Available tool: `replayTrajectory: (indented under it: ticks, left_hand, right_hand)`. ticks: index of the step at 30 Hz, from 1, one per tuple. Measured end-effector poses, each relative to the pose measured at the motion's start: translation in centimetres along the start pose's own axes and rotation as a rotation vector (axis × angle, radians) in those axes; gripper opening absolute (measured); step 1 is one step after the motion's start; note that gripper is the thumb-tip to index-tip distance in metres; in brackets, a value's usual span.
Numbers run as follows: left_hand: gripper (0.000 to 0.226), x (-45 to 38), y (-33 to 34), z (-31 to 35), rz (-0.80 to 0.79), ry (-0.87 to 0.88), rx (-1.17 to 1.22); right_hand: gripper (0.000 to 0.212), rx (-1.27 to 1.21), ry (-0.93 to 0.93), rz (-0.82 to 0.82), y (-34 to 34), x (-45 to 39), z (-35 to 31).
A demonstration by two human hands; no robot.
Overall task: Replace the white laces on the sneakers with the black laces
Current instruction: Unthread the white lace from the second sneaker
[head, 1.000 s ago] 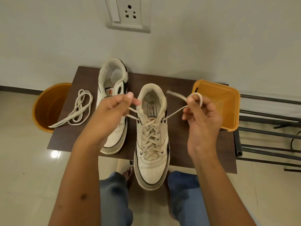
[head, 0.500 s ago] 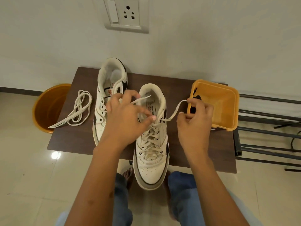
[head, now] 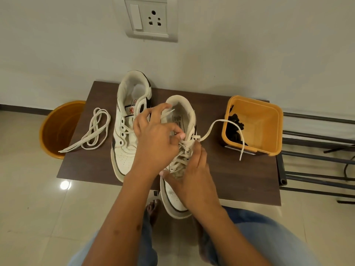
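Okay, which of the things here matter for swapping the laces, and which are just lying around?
Part of the job:
laced sneaker
unlaced sneaker
removed white lace
black laces in the orange tub
left hand
right hand

Just there:
orange bucket
wall socket
metal rack

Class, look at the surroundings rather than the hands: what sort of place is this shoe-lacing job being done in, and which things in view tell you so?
Probably a room in a home, not a workshop: a plain painted wall with a switch and socket plate, a glossy tiled floor, and a small dark wooden table used as the work surface.
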State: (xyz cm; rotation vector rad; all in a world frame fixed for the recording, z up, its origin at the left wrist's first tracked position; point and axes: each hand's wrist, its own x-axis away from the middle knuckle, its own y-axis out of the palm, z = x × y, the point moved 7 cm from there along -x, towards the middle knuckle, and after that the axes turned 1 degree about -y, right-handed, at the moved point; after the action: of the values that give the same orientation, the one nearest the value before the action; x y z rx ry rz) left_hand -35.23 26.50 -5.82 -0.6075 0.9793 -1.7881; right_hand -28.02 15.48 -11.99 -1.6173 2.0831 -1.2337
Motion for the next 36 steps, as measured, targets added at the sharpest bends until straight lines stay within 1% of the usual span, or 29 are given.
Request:
replayTrajectory:
  ticks: [3,5,7,10,11,12,13,15,17,19,21,23,26,28,30,31,32,33,34,35,36]
  left_hand:
    - [0.003,0.0,-1.0,-0.1,0.135,-0.009,0.044]
    - [0.002,0.1,-2.1,-0.5,0.233,-0.041,0.086]
    - [0.002,0.2,-3.1,-1.4,0.294,-0.123,0.169]
    - [0.024,0.5,-3.4,-2.7,0.298,-0.324,0.366]
    - [0.031,0.5,-3.4,-3.0,0.291,-0.375,0.374]
    - [0.034,0.5,-3.6,-3.1,0.292,-0.388,0.342]
    - [0.034,0.4,-3.9,-2.9,0.301,-0.352,0.283]
    - [0.030,0.1,-4.0,-1.9,0.299,-0.185,0.116]
    - [0.028,-0.2,-2.7,-0.8,0.208,-0.055,-0.077]
    - [0.027,-0.2,-0.7,-0.5,0.061,-0.046,-0.176]
    - [0.023,-0.1,0.3,-0.3,0.008,-0.021,-0.236]
    - [0.015,-0.1,0.3,-0.1,0.038,0.043,-0.282]
    - [0.007,-0.3,-0.8,0.2,0.169,0.049,-0.195]
    - [0.011,-0.2,-2.4,0.2,0.308,-0.014,-0.075]
    - [0.017,0.5,-4.5,-0.9,0.497,-0.164,0.155]
    - [0.018,0.9,-5.1,-2.0,0.563,-0.258,0.306]
    - [0.019,1.3,-5.3,-2.9,0.586,-0.362,0.446]
    - [0.017,1.5,-5.1,-3.6,0.577,-0.462,0.516]
    - [0.011,1.6,-5.1,-4.0,0.557,-0.533,0.484]
    - [0.013,1.5,-5.1,-4.0,0.519,-0.559,0.389]
    - [0.028,1.2,-5.0,-3.7,0.492,-0.522,0.272]
  right_hand:
    - [0.097,0.057,-0.030,0.012,0.5,-0.6,-0.1]
    - [0.092,0.100,-0.022,0.014,0.4,-0.8,-0.1]
    - [0.090,0.131,-0.023,0.004,0.1,-1.1,-0.2]
    - [0.089,0.176,-0.018,-0.017,-0.2,-1.1,-0.2]
    - [0.089,0.183,-0.017,-0.022,-0.1,-1.1,-0.2]
    - [0.089,0.190,-0.022,-0.021,0.0,-1.0,-0.3]
    - [0.090,0.199,-0.031,-0.011,0.1,-0.9,-0.4]
    - [0.093,0.213,-0.046,0.010,0.5,-0.7,-0.5]
    - [0.092,0.215,-0.051,0.012,0.8,-0.7,-0.4]
    - [0.092,0.213,-0.061,0.012,1.0,-0.7,-0.3]
    - [0.093,0.220,-0.062,0.014,1.1,-0.8,-0.2]
    - [0.095,0.226,-0.056,0.012,1.2,-0.9,-0.1]
    - [0.098,0.233,-0.053,0.007,1.2,-0.9,0.0]
    - [0.096,0.228,-0.070,0.019,1.2,-1.0,0.0]
    - [0.091,0.230,-0.086,0.032,1.1,-1.0,-0.1]
    - [0.089,0.233,-0.087,0.030,1.1,-1.0,-0.1]
    - [0.088,0.235,-0.087,0.028,1.1,-1.0,-0.1]
    - [0.087,0.233,-0.084,0.028,1.1,-1.0,-0.2]
    - [0.087,0.227,-0.082,0.032,1.0,-1.0,-0.2]
    - [0.086,0.223,-0.079,0.036,1.0,-1.0,-0.2]
    - [0.085,0.226,-0.076,0.036,1.0,-1.0,-0.2]
